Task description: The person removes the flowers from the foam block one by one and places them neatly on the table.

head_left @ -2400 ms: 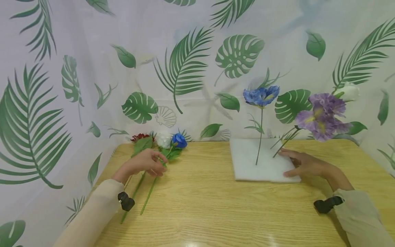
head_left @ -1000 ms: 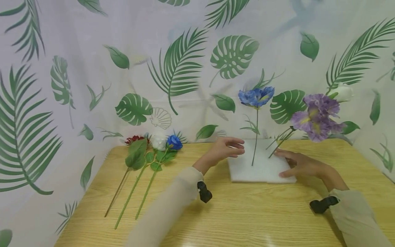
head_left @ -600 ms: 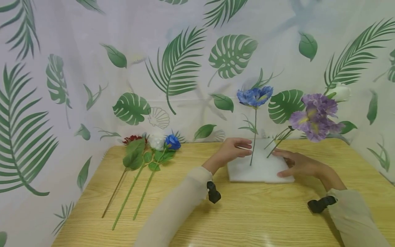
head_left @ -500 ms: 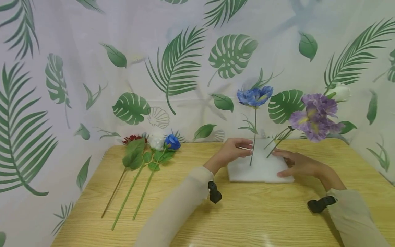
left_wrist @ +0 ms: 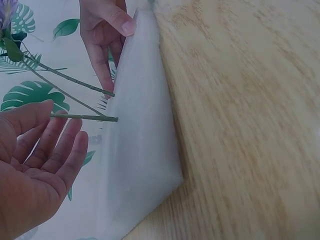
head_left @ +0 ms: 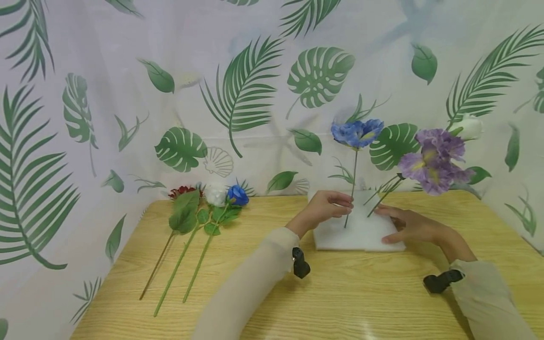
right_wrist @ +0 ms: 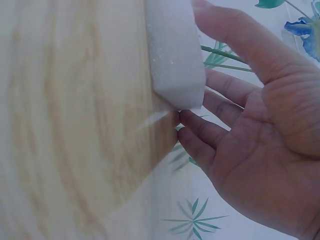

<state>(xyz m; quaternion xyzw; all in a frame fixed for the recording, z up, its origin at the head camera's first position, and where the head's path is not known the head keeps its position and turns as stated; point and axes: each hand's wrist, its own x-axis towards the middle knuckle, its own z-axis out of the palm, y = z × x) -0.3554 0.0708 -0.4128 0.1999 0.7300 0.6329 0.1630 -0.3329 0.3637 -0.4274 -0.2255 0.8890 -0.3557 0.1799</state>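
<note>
A white foam block (head_left: 361, 238) lies on the table with stems standing in it. My left hand (head_left: 325, 208) pinches the thin stem of the blue flower (head_left: 357, 133) between thumb and index finger, a little above the foam; the other fingers are loosely bent. My right hand (head_left: 418, 226) holds the block's right edge, its thumb on the top and several fingers along the side, as the right wrist view shows. Next to that hand, a purple iris (head_left: 437, 160) and a white rose (head_left: 469, 127) lean right on slanted stems.
On the left of the wooden table (head_left: 272, 293) lie a red flower (head_left: 184, 191), a white rose (head_left: 216, 194) and a blue rose (head_left: 237, 195), stems pointing toward me. Behind the table hangs a leaf-printed curtain (head_left: 255, 71).
My left hand has gone from above the lying flowers rightward to the blue flower and taken its stem. That flower's head has shifted slightly right. My right hand stays at the foam block.
</note>
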